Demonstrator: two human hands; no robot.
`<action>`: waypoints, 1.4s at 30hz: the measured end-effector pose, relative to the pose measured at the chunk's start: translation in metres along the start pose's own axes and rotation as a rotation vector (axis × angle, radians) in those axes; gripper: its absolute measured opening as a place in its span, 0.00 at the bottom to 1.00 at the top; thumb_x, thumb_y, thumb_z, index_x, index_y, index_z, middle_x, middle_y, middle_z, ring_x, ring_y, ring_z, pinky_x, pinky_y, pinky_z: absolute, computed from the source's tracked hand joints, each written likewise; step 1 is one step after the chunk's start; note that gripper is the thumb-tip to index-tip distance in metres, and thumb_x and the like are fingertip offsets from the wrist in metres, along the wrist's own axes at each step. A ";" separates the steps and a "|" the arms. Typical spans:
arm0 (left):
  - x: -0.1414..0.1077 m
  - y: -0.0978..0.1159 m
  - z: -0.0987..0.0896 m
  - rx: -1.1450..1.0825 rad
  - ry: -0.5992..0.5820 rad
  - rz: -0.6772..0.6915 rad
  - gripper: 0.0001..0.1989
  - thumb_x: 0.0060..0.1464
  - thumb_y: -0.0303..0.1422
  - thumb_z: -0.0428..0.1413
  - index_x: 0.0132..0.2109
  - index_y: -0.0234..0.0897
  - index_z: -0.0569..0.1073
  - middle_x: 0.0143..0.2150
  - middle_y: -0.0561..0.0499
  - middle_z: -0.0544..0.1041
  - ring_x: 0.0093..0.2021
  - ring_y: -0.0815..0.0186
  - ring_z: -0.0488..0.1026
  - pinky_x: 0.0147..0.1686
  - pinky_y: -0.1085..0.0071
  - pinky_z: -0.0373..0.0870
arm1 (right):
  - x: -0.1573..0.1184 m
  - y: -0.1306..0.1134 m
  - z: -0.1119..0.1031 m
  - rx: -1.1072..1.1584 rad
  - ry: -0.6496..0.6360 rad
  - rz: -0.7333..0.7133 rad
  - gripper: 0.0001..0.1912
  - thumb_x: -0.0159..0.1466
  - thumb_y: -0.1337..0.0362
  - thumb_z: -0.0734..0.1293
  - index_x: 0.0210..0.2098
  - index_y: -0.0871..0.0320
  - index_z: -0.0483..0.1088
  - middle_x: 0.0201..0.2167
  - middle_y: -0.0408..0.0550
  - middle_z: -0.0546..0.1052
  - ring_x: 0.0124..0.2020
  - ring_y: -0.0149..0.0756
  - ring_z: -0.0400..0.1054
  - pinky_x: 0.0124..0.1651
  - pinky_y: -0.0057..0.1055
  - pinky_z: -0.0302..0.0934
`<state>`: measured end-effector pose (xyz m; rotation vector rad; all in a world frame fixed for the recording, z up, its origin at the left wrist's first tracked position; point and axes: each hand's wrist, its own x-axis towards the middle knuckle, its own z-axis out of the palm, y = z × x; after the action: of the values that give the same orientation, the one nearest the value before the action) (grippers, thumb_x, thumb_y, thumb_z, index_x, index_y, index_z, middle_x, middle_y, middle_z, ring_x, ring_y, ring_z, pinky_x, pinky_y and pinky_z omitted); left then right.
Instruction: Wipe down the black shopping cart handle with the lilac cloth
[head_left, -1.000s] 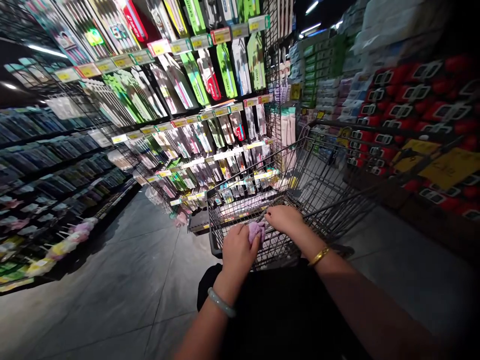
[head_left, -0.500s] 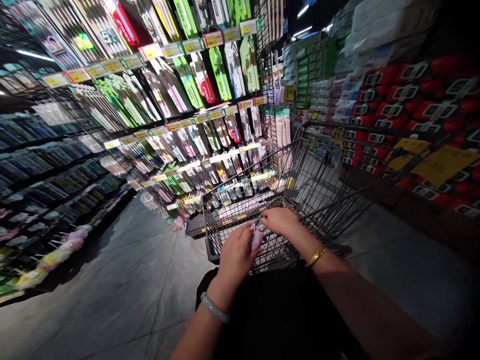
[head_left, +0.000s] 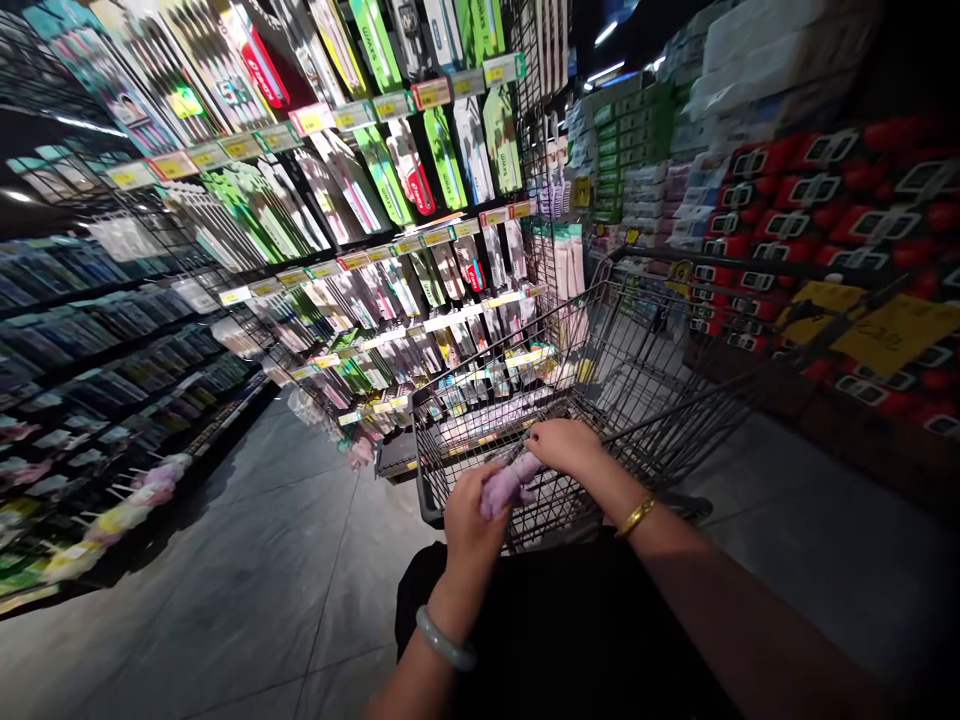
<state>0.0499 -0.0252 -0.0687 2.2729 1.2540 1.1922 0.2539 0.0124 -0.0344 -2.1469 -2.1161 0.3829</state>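
Note:
A small, soft lilac thing (head_left: 506, 487), fuzzy like a plush, is held over the near part of a dark wire shopping cart (head_left: 421, 480). My left hand (head_left: 471, 515) is closed around its lower left end. At its upper right end, my right hand (head_left: 566, 445) has its fingers pinched together; a thin dark bit shows by the fingertips, too small to name. A pale bangle is on my left wrist and a gold one on my right. The fingertips of my right hand are partly hidden.
Ahead stands a lit rack (head_left: 420, 235) of hanging toothbrush-like packs with price labels. Red boxed packs (head_left: 814, 190) are stacked at the right, with yellow signs (head_left: 874, 335) before them. Dark shelves (head_left: 112, 350) line the left, with pastel puffs (head_left: 154, 485) near the grey floor (head_left: 247, 570).
My left hand has turned and shifted its hold, so more of the lilac thing shows between my hands. My right hand stays pinched near the same spot. The view has shifted slightly.

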 end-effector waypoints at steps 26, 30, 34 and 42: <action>0.061 0.004 0.001 0.036 -0.451 -0.173 0.13 0.42 0.24 0.54 0.37 0.42 0.71 0.41 0.52 0.80 0.42 0.60 0.77 0.42 0.66 0.73 | -0.002 -0.009 -0.007 0.020 0.010 0.042 0.20 0.66 0.55 0.59 0.42 0.57 0.79 0.42 0.57 0.82 0.45 0.48 0.76 0.45 0.39 0.67; 0.052 0.012 0.024 0.072 -0.342 -0.082 0.17 0.45 0.23 0.53 0.44 0.43 0.71 0.52 0.47 0.78 0.50 0.56 0.76 0.48 0.61 0.72 | 0.000 -0.006 -0.009 0.009 -0.017 0.046 0.18 0.67 0.55 0.61 0.41 0.57 0.80 0.41 0.56 0.82 0.44 0.47 0.76 0.43 0.36 0.67; 0.034 0.025 0.019 0.177 -0.344 0.074 0.23 0.50 0.26 0.57 0.54 0.43 0.69 0.52 0.44 0.76 0.51 0.54 0.74 0.50 0.57 0.73 | 0.001 -0.001 -0.012 -0.005 -0.046 0.037 0.19 0.68 0.55 0.59 0.42 0.56 0.79 0.41 0.55 0.82 0.45 0.45 0.76 0.45 0.36 0.65; 0.023 0.012 -0.020 0.318 -0.521 0.294 0.19 0.61 0.32 0.54 0.58 0.51 0.70 0.60 0.48 0.71 0.52 0.58 0.73 0.50 0.62 0.73 | 0.005 0.008 0.000 -0.056 -0.105 -0.022 0.23 0.70 0.53 0.54 0.45 0.56 0.76 0.43 0.55 0.80 0.44 0.47 0.75 0.42 0.37 0.61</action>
<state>0.0477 -0.0166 -0.0374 2.8204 0.9812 0.4268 0.2616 0.0173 -0.0365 -2.1772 -2.2296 0.4492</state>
